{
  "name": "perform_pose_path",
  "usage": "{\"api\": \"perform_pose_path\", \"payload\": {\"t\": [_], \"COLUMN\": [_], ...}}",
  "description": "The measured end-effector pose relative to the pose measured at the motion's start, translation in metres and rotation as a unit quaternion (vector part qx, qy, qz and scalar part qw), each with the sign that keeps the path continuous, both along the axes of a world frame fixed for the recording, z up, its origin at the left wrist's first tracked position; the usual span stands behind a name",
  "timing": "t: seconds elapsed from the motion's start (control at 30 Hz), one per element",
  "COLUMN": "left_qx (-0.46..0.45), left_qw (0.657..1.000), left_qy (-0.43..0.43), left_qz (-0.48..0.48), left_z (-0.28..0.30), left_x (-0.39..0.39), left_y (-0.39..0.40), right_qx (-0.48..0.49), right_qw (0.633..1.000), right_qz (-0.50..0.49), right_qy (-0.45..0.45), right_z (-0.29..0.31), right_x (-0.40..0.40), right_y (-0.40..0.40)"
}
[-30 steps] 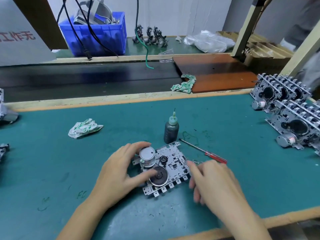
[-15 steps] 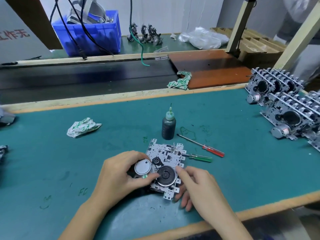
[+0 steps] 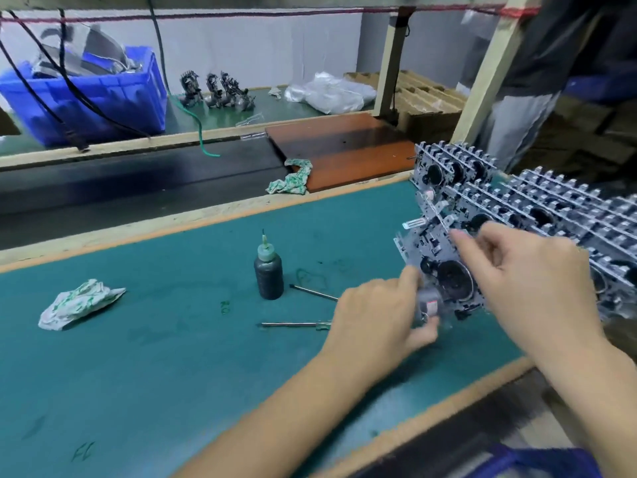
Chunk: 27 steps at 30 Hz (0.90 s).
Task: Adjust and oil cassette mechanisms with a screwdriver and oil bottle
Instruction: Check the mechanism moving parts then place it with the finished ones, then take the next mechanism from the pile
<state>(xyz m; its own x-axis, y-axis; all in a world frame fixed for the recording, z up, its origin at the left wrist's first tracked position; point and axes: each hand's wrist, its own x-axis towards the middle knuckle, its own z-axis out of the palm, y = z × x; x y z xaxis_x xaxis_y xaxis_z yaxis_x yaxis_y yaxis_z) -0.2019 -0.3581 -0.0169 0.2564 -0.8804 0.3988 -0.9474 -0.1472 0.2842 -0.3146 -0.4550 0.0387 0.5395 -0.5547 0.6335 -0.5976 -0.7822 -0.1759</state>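
Cassette mechanism [image 3: 444, 270]: tilted, held above mat's right side, beside stacked mechanisms [image 3: 551, 215]
Left hand [image 3: 375, 322]: gripping its lower motor end
Right hand [image 3: 527, 281]: pinching its upper edge
Oil bottle [image 3: 268, 270]: upright on mat [image 3: 155, 339]
Screwdrivers [image 3: 293, 325]: two, lying near bottle

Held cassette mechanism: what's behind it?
Behind the held cassette mechanism: rows of stacked mechanisms on the green mat. The right hand covers their near ends.
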Motion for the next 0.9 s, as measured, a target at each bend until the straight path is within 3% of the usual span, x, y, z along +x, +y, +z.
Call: {"api": "perform_pose_path", "payload": {"t": [0.1, 0.23, 0.4, 0.5, 0.67, 0.8, 0.9], "left_qx": [0.025, 0.047, 0.064, 0.121, 0.249, 0.168, 0.128], "left_qw": [1.0, 0.998, 0.989, 0.978, 0.963, 0.98, 0.99], "left_qy": [-0.015, -0.009, -0.105, -0.149, -0.087, -0.098, 0.001], "left_qz": [0.006, -0.031, -0.08, -0.084, -0.058, -0.047, -0.063], "left_z": [0.001, -0.007, -0.025, -0.029, -0.026, -0.035, -0.035], "left_x": [-0.034, -0.072, -0.103, -0.11, -0.114, -0.122, -0.113], "left_y": [-0.039, -0.085, -0.118, -0.133, -0.136, -0.146, -0.152], "right_qx": [-0.09, -0.138, -0.163, -0.176, -0.156, -0.137, -0.111], "right_qw": [0.995, 0.985, 0.975, 0.97, 0.972, 0.968, 0.968], "right_qz": [-0.021, -0.016, -0.023, -0.044, -0.053, -0.066, -0.098], "right_qy": [0.048, 0.1, 0.151, 0.163, 0.169, 0.198, 0.202], "right_z": [-0.004, -0.009, -0.026, -0.032, -0.038, -0.038, -0.03], "right_x": [-0.022, -0.052, -0.085, -0.092, -0.088, -0.09, -0.086], "right_y": [-0.029, -0.068, -0.104, -0.118, -0.135, -0.132, -0.119]}}
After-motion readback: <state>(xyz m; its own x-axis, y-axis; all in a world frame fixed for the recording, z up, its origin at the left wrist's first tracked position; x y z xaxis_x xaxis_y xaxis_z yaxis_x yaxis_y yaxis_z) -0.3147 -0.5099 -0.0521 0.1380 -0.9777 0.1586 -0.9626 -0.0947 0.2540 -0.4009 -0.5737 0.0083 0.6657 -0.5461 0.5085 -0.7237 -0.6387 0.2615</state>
